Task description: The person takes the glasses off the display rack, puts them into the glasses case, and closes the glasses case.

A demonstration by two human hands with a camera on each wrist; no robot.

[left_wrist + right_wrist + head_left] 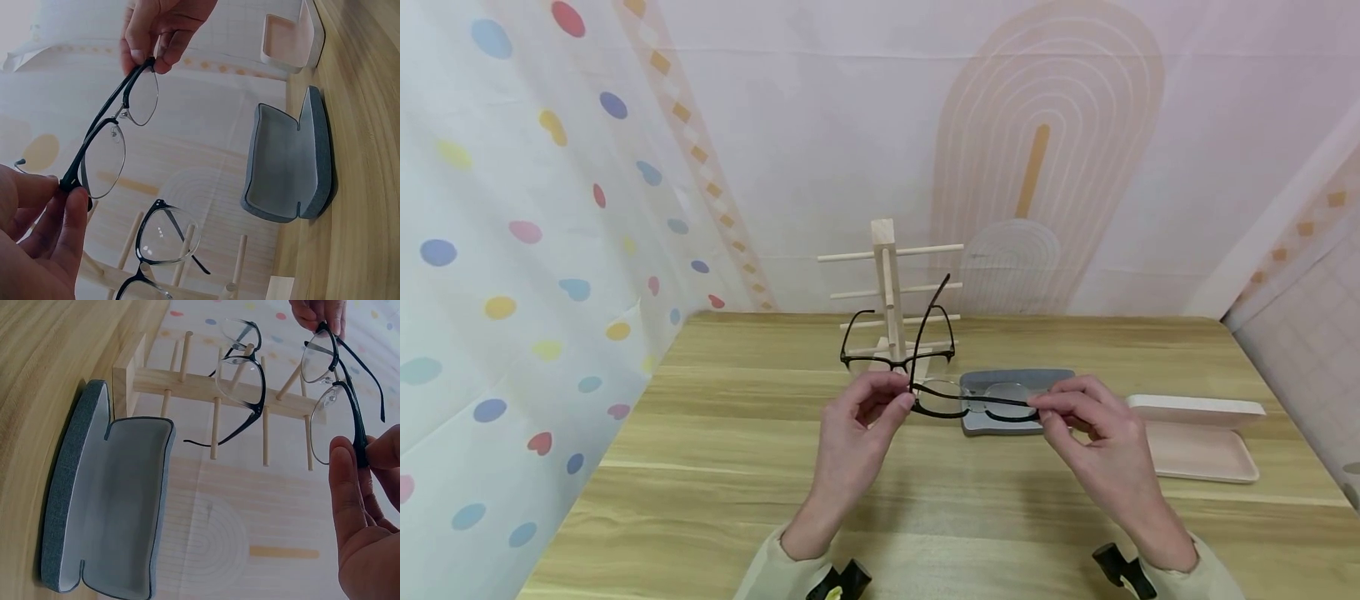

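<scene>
A pair of half-rim eyeglasses (940, 415), black along one side of the lenses and thin metal along the other, is held in the air between both hands. My left hand (857, 433) pinches one end of the frame by thumb and fingers. At the opposite end, my right hand (1101, 442) pinches the other corner. One temple sticks out from the left-hand end, while the other lies folded along the frame. Behind and below the eyeglasses, a grey glasses case (122, 506) stands open on the table, with nothing visible inside.
Farther back stands a wooden display rack (882, 233) with several pegs. Black-framed eyeglasses (261, 394) rest on its lower pegs. On the right, an open pale pink glasses case (1202, 450) lies on the wooden table (700, 467). A patterned curtain (820, 150) hangs behind.
</scene>
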